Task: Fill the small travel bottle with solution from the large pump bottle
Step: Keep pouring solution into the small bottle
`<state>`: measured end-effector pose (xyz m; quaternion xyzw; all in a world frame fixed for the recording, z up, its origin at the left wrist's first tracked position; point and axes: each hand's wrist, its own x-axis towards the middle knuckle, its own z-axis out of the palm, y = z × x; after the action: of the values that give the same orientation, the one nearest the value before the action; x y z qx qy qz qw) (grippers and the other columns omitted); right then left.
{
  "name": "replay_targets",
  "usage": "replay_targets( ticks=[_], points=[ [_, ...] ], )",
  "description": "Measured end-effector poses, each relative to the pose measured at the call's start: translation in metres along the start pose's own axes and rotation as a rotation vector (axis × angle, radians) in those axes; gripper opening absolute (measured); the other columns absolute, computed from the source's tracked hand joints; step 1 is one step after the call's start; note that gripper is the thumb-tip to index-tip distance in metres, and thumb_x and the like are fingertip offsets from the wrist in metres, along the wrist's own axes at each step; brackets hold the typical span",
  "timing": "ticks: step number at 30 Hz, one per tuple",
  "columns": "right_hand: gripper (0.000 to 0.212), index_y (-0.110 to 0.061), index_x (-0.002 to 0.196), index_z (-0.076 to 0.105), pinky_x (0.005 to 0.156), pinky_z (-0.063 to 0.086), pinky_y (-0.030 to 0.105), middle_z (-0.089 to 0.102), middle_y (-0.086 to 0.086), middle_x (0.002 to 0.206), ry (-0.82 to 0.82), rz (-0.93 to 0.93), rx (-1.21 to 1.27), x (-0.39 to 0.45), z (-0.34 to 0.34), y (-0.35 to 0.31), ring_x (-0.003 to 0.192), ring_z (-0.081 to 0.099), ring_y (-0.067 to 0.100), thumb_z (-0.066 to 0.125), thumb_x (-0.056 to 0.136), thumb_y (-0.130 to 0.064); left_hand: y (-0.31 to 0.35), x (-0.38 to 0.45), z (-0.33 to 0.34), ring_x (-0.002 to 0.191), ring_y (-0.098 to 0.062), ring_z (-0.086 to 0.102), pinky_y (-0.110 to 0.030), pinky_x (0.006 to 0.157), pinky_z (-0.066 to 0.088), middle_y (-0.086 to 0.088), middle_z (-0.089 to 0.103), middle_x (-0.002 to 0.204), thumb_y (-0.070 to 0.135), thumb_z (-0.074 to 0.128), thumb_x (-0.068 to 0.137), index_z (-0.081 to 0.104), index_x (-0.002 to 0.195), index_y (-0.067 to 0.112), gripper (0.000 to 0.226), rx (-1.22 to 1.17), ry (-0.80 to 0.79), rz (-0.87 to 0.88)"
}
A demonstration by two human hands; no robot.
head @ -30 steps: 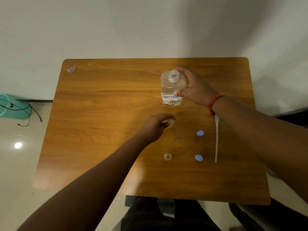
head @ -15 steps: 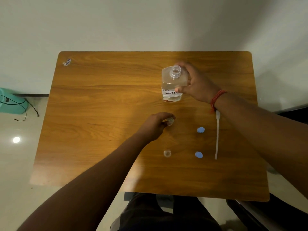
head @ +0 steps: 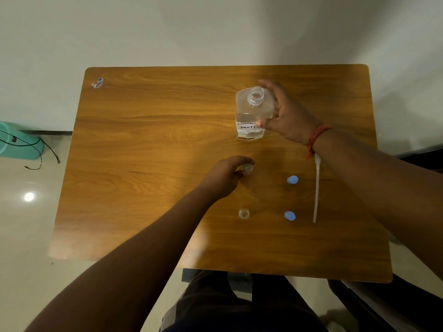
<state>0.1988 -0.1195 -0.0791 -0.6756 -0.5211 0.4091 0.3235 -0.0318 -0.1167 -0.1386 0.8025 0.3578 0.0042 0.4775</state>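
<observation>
The head view looks down on a brown wood-grain counter (head: 148, 149). The right hand (head: 286, 116) wraps its fingers and thumb round a large clear plastic bottle (head: 251, 113) with an open neck and a handwritten white label, standing upright on the far right part of the counter and partly filled with clear liquid. Nearer, the left hand (head: 226, 176) pinches a small clear travel bottle (head: 247, 168), upright and uncapped, on the counter. A second small clear bottle (head: 244, 213) stands apart, closer to the person. Two round blue caps (head: 292, 180) lie to its right, and a white pump tube (head: 317, 188) lies beside them, partly under the right forearm.
</observation>
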Motion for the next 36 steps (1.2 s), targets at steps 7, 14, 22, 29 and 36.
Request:
replay_targets(
  ticks=[7,14,22,29,36],
  points=[
    [0.094,-0.024,0.151,0.022,0.105,0.047,0.046,0.039,0.001,0.151,0.001,0.011,0.009,-0.003,0.001,-0.001,0.137,0.041,0.019,0.079,0.078,-0.011,0.001,-0.002,0.001,0.131,-0.018,0.055,-0.021,0.102,0.041,-0.003,0.061,0.141,0.002,0.062,0.096,0.060,0.137,0.017,0.043,0.027,-0.004,-0.011],
    [0.102,-0.023,0.154,0.015,0.113,0.038,0.044,0.030,0.003,0.158,0.020,0.039,0.028,-0.011,-0.001,-0.001,0.144,0.031,0.017,0.081,0.076,-0.016,-0.004,-0.009,-0.003,0.140,-0.018,0.046,-0.029,0.111,0.042,-0.006,0.046,0.153,-0.001,0.065,0.094,0.042,0.150,0.015,0.063,0.002,0.018,-0.017],
    [0.094,-0.018,0.153,0.018,0.119,0.027,0.035,0.028,0.004,0.159,0.130,0.131,0.129,-0.064,0.008,0.031,0.144,0.028,0.010,0.077,0.080,-0.015,-0.021,-0.049,-0.011,0.142,-0.017,0.044,-0.037,0.111,0.047,-0.006,0.043,0.154,0.005,0.058,0.099,0.039,0.151,0.014,0.056,-0.138,0.095,-0.138],
    [0.085,-0.024,0.151,0.026,0.119,0.029,0.037,0.031,-0.002,0.158,0.138,0.228,0.123,-0.105,0.026,0.058,0.144,0.029,0.008,0.076,0.082,-0.018,-0.029,-0.096,0.010,0.143,-0.009,0.040,-0.040,0.114,0.046,0.004,0.044,0.153,0.011,0.058,0.101,0.042,0.150,0.023,0.053,-0.140,-0.006,-0.098],
    [0.089,-0.018,0.152,0.024,0.118,0.029,0.032,0.032,0.002,0.157,0.168,0.139,0.131,-0.082,0.030,0.036,0.143,0.031,0.009,0.078,0.081,-0.022,-0.019,-0.106,0.031,0.145,-0.007,0.038,-0.036,0.118,0.040,0.007,0.045,0.155,0.016,0.066,0.097,0.042,0.151,0.027,0.061,-0.162,-0.090,0.012]
  ],
)
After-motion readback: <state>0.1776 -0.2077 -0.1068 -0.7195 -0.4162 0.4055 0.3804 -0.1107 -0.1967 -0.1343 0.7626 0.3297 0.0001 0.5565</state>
